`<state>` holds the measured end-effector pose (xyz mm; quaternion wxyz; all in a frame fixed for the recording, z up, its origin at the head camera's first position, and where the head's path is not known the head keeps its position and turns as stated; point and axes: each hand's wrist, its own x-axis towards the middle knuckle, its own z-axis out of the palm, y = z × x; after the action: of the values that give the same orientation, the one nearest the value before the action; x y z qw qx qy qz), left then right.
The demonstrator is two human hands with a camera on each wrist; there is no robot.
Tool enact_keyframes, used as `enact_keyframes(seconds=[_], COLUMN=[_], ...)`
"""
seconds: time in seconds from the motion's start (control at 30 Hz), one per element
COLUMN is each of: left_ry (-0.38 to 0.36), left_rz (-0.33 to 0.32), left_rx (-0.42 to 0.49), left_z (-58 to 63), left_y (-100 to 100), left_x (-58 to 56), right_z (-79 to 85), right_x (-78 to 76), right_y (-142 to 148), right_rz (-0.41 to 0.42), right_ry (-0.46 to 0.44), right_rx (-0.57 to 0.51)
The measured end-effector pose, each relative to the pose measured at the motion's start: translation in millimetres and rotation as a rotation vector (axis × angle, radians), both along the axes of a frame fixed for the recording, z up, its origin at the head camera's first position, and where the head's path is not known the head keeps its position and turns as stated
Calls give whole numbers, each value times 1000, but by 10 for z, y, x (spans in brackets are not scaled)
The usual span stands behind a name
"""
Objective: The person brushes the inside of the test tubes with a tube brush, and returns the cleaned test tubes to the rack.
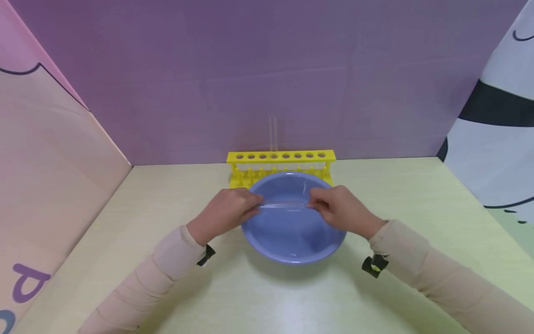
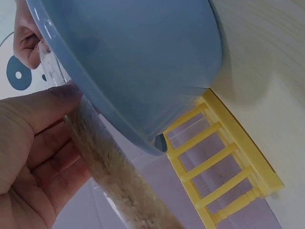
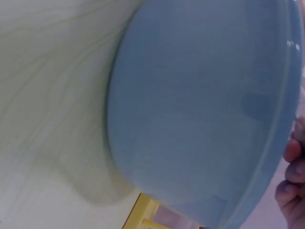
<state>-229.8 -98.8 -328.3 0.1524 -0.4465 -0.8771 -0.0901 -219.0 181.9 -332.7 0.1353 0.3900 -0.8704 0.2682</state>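
Observation:
Over the basin (image 1: 288, 236), a clear test tube (image 1: 283, 205) lies level between the two hands. My left hand (image 1: 229, 208) grips the tube, thumb on one side and fingers on the other. In the left wrist view the tan bristles of a test tube brush (image 2: 119, 167) show along the tube, past the fingers, and a thin twisted wire shows inside the clear part. My right hand (image 1: 340, 208) is curled at the tube's other end, pinching the brush's wire end; its fingertips are partly hidden. The right wrist view shows mainly the basin's outer side.
Behind the basin stands a yellow test tube rack (image 1: 280, 157) with a row of holes. Another clear tube (image 1: 273, 133) rises upright at the rack. A purple wall (image 1: 267, 69) closes off the table's back edge, with printed panels on both sides.

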Motion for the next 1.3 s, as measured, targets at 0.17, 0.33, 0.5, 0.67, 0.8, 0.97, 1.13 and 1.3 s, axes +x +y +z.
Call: enact_keyframes(seconds=[0.17, 0.33, 0.5, 0.67, 0.8, 0.97, 1.13, 1.3], left_ry=[-19, -27, -16, -3, 6, 12, 10, 11], left_rz=[7, 13, 9, 4, 5, 3, 5, 6], left_rx=[-8, -14, -7, 1, -2, -3, -11, -21], left_z=[-4, -21, -34, -44, -41, -35, -25, -19], left_y=[1, -6, -13, -18, -17, -10, -6, -5], left_x=[-2, -9, -7, -7, -9, -9, -7, -2], right_z=[38, 59, 84, 123, 167, 192, 204, 205], right_x=[-15, -28, -57, -89, -96, -123, -141, -138], right_y=[11, 14, 51, 102, 128, 171, 214, 230], right_rz=[8, -7, -5, -7, -27, -38, -29, -46], right_ry=[-156, -289, -413, -621, -770, -925, -1005, -1002], right_rx=[-32, -49, -49, -74, -109, -148, -174, -167])
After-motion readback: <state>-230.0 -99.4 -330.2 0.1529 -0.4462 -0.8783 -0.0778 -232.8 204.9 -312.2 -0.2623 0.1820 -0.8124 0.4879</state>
